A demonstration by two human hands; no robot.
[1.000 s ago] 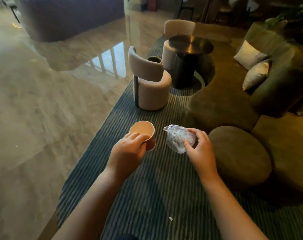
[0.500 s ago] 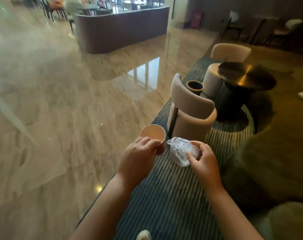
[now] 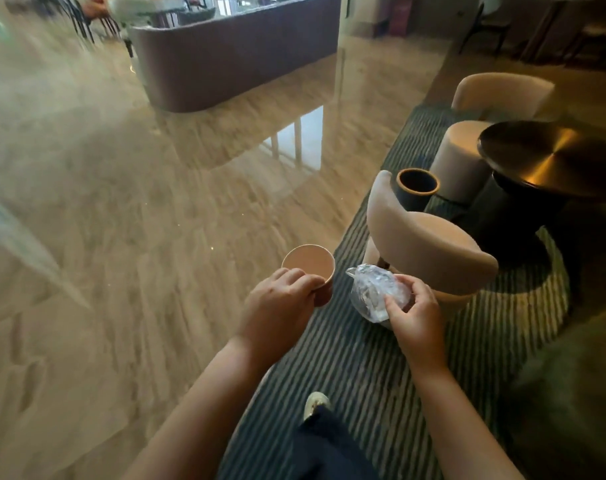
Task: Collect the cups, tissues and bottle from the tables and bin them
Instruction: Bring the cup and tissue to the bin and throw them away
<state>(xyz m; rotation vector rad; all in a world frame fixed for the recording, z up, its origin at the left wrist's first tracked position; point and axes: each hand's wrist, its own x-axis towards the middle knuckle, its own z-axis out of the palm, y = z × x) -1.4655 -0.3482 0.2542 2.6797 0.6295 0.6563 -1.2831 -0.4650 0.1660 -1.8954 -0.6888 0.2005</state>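
Observation:
My left hand (image 3: 279, 306) grips a brown paper cup (image 3: 310, 266) by its side, mouth up, held in the air above the edge of the striped rug. Just to its right, my right hand (image 3: 414, 315) clutches a crumpled clear plastic bottle (image 3: 372, 292). Both are held at chest height, a short gap apart. A small dark round bin (image 3: 417, 187) with a tan rim stands on the floor behind the nearest chair, ahead and to the right.
A beige armchair (image 3: 429, 251) stands right in front of my right hand. Beyond it are a second beige chair (image 3: 467, 157) and a dark round table (image 3: 550, 161). Polished stone floor (image 3: 138, 220) spreads left; a curved dark counter (image 3: 235, 60) stands far back. My shoe (image 3: 313, 403) shows below.
The view has swung left and forward along the rug; the chair and bin are closer. Both hands keep their hold on the cup and the bottle.

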